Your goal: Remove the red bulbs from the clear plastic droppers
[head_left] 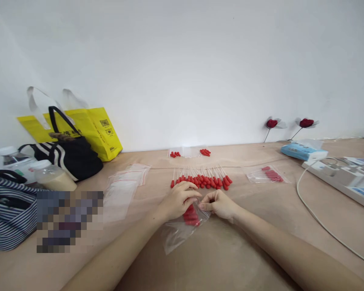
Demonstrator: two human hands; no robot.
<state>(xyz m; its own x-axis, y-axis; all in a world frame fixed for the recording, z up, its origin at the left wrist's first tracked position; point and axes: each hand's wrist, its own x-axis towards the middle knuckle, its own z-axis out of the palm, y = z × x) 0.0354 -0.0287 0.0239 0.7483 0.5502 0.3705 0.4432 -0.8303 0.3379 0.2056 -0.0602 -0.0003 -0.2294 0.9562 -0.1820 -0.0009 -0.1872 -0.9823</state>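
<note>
While red-tipped sticks lie farther off, I hold a bag.
My left hand and right hand pinch it.

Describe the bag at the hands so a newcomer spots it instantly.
Along the pale wall, find the brown table. Just nearer the viewer than its loose row of red-tipped sticks is the clear bag. Unlike the other bags, it has the left hand and right hand on it.

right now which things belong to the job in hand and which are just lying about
Seemingly the job:
loose red-tipped sticks
nearest clear bag
right clear bag
rear clear bag
left clear bags

Lying about:
yellow tote bag
black bag
red flowers
blue tissue pack
power strip
</note>
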